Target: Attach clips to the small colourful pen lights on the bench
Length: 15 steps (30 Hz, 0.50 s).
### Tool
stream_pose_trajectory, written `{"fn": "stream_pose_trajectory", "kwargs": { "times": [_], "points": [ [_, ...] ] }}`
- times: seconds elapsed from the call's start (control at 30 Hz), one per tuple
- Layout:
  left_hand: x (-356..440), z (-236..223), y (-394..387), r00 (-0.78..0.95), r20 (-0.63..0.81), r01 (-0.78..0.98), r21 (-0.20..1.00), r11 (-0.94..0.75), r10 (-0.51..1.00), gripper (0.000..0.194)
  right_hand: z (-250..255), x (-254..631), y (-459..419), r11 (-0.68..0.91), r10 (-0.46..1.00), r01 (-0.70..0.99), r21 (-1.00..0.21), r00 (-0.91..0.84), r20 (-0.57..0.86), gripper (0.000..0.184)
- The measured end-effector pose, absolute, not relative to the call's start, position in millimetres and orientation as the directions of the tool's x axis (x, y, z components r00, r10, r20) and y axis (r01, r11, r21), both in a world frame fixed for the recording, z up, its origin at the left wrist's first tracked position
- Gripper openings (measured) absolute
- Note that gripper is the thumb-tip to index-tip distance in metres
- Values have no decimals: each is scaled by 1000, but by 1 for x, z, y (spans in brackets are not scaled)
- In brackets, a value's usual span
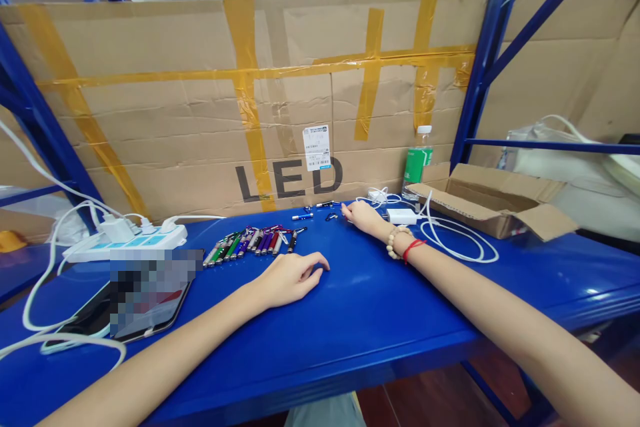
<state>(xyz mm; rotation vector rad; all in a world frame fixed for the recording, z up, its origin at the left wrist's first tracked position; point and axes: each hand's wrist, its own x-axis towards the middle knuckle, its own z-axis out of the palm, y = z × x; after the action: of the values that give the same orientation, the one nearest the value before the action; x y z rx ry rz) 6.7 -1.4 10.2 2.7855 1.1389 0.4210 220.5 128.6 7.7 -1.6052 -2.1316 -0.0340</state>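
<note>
My left hand (290,278) rests on the blue table with its fingers loosely bent and apart, holding nothing. To its upper left lies a row of several slim metal penlights (250,244) in silver, green, purple, red and black, with small clips at their far ends. My right hand (364,216) reaches to the back of the table, its fingers curled together; what they hold, if anything, is hidden. Just left of its fingertips lie a black penlight (325,204) and a dark clip (331,217). A blue penlight (302,217) is a little farther left.
A white power strip (135,243) with plugs and a tablet (157,300) are at the left. Behind stands a cardboard sheet (200,127). On the right are a white charger (401,216) with cable, a bottle (417,163) and an open cardboard box (480,213).
</note>
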Motion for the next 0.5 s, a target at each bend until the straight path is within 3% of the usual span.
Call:
{"fn": "stream_pose_trajectory", "kwargs": {
  "times": [0.3,0.5],
  "points": [
    [9,11,-1,665,183,685,237,-689,724,23,34,249,137,251,910,612,-750,115,399,41],
    [9,10,-1,650,176,694,258,-672,739,24,58,282,148,257,887,360,-897,281,367,36]
  ]
}}
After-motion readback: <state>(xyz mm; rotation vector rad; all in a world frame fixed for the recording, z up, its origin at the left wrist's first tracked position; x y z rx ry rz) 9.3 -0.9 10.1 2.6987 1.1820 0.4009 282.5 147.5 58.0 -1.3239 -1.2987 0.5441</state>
